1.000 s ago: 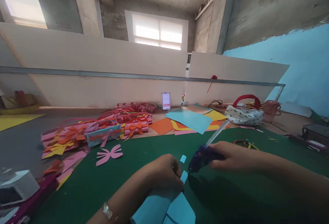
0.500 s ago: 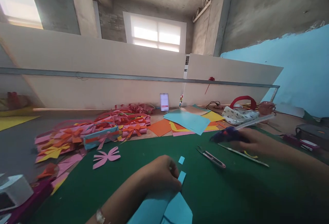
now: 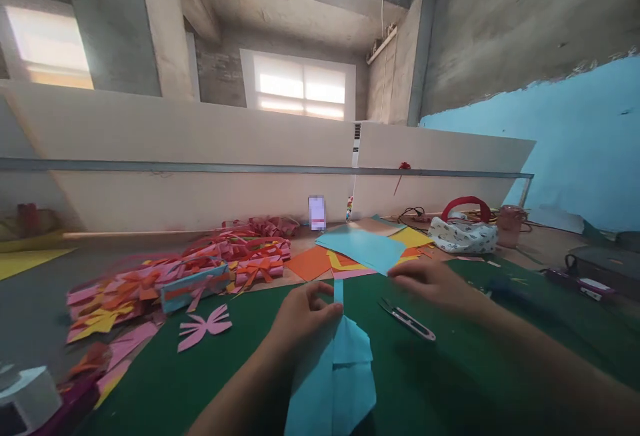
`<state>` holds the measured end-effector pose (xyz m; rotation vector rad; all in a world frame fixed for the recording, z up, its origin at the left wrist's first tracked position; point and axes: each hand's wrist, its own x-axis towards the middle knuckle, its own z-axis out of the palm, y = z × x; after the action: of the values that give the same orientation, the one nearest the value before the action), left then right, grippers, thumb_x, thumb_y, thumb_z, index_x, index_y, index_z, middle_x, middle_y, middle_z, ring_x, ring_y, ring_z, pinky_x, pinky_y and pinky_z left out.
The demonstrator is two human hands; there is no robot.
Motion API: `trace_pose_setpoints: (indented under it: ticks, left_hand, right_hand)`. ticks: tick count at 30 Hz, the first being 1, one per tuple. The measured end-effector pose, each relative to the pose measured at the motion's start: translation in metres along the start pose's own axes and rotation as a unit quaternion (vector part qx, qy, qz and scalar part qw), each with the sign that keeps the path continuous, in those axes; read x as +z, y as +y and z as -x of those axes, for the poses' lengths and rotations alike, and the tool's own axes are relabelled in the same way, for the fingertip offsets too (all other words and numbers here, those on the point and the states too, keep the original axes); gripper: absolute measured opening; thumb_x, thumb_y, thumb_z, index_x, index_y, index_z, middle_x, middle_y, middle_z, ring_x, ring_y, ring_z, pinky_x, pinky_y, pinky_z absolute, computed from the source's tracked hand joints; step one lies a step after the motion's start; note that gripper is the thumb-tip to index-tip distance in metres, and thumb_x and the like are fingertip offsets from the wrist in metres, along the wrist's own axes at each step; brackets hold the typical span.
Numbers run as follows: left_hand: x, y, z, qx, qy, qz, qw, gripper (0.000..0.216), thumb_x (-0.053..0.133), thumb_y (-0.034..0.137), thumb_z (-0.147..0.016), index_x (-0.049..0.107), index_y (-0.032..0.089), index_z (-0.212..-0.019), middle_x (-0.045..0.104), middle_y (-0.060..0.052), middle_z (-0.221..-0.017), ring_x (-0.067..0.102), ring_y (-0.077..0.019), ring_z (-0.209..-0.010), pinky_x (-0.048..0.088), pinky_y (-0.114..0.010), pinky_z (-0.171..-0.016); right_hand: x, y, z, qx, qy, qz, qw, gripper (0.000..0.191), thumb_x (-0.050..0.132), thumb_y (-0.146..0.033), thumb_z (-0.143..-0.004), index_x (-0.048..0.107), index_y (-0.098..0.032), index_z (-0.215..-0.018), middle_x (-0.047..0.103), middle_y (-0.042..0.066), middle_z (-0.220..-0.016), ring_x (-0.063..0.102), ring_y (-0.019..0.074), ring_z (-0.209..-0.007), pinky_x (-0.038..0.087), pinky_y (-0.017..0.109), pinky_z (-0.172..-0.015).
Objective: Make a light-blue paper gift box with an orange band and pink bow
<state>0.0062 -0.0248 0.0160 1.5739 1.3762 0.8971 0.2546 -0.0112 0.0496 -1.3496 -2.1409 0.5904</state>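
My left hand [image 3: 306,309] is closed in a pinch on a folded light-blue paper piece [image 3: 334,373] and holds it just above the green mat [image 3: 450,376]. A narrow blue strip [image 3: 339,289] stands up from the paper at my fingertips. My right hand [image 3: 433,284] hovers low over the mat to the right, fingers stretched leftward, nothing visible in them. Small thread snips [image 3: 407,311] lie on the mat just below this hand. A dark blurred shape, maybe the glue gun [image 3: 510,286], lies further right.
A pile of pink and orange paper bows [image 3: 190,266] and a pink cut-out [image 3: 205,326] lie at left. Loose coloured sheets [image 3: 360,249], a phone [image 3: 317,213], a red-handled pouch [image 3: 465,233] and a pink cup [image 3: 505,226] sit behind. White partition boards close the back.
My right hand put down the glue gun at the right and came back empty toward the paper. My left hand lifted the blue paper, and the strip now stands upright.
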Motion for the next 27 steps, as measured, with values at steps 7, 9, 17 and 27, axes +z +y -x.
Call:
trace_pose_setpoints:
  ticks: [7, 9, 17, 27]
  left_hand:
    - [-0.003, -0.006, -0.003, 0.037, 0.052, -0.047, 0.997, 0.018, 0.059, 0.029, -0.066, 0.054, 0.015, -0.076, 0.055, 0.003, -0.051, 0.052, -0.0131, -0.052, 0.035, -0.022, -0.049]
    - [-0.002, -0.010, -0.006, 0.037, 0.056, -0.059, 0.996, 0.016, 0.058, 0.028, -0.067, 0.055, 0.015, -0.076, 0.055, 0.002, -0.052, 0.052, -0.0137, -0.053, 0.035, -0.023, -0.050]
    - [-0.007, -0.012, -0.009, -0.011, -0.006, -0.026, 1.000, 0.031, 0.068, 0.037, -0.058, 0.060, 0.014, -0.078, 0.065, -0.008, -0.087, 0.060, -0.0230, -0.089, 0.044, -0.029, -0.073]
    - [-0.008, -0.006, 0.000, -0.107, -0.032, 0.015, 0.994, 0.043, 0.071, 0.026, -0.051, 0.060, 0.014, -0.091, 0.061, -0.011, -0.105, 0.062, -0.0235, -0.085, 0.048, -0.030, -0.068]
  right_hand:
    - [0.088, -0.040, -0.039, 0.090, -0.117, -0.249, 0.957, 0.020, 0.066, -0.026, -0.068, 0.055, -0.013, -0.078, 0.054, -0.003, -0.060, 0.049, 0.0071, -0.049, 0.036, 0.019, -0.043]
    - [0.096, -0.033, -0.043, 0.075, -0.107, -0.285, 0.950, 0.016, 0.066, -0.020, -0.067, 0.052, -0.014, -0.073, 0.049, -0.006, -0.054, 0.044, 0.0054, -0.045, 0.032, 0.017, -0.041]
    - [0.096, -0.026, -0.034, 0.063, -0.064, -0.353, 0.931, 0.012, 0.064, -0.014, -0.064, 0.054, -0.016, -0.071, 0.053, -0.004, -0.062, 0.049, 0.0078, -0.056, 0.037, 0.018, -0.050]
    - [0.099, -0.026, -0.032, -0.024, -0.005, -0.313, 0.949, 0.015, 0.061, -0.021, -0.070, 0.055, -0.017, -0.082, 0.055, -0.001, -0.075, 0.054, 0.0129, -0.069, 0.045, 0.026, -0.063]
